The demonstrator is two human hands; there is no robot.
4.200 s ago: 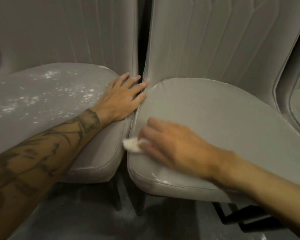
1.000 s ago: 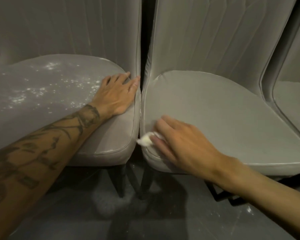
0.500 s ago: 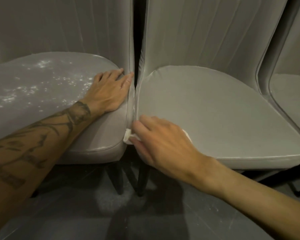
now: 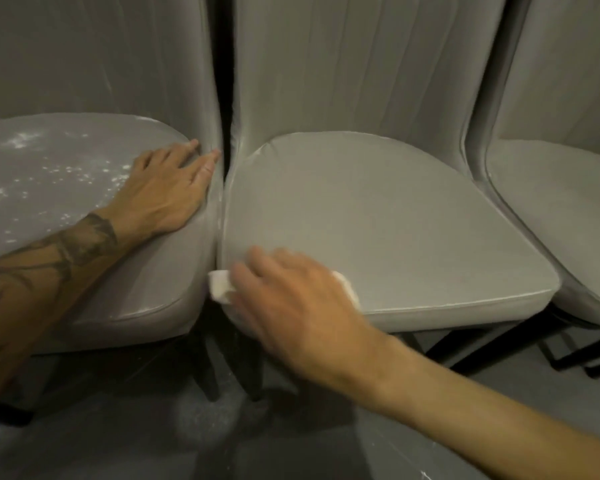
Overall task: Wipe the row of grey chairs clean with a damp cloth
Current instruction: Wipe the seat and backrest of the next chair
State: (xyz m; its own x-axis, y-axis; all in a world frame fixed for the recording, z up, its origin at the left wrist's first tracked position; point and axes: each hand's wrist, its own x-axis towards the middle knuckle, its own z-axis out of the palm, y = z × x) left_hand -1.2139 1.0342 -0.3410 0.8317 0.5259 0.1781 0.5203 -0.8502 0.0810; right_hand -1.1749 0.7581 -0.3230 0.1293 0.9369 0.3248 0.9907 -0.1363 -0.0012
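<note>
The right hand [image 4: 291,303] presses a white folded cloth [image 4: 220,285] under spread fingers onto the front left corner of the smooth, rounded grey middle seat [image 4: 378,230]. Left of that seat, the left hand [image 4: 163,192] lies flat and empty on a white-speckled cushion [image 4: 49,174].

We count three grey chairs in a row: a left chair [image 4: 66,188] speckled with white dust, a middle chair [image 4: 378,220], and a right chair [image 4: 568,209] cut off by the frame edge. We see two hands, the left hand [image 4: 163,192] and the right hand [image 4: 291,306], and one white cloth [image 4: 220,286]. We make out several black chair legs [image 4: 208,372], too shadowed for an exact count.
</note>
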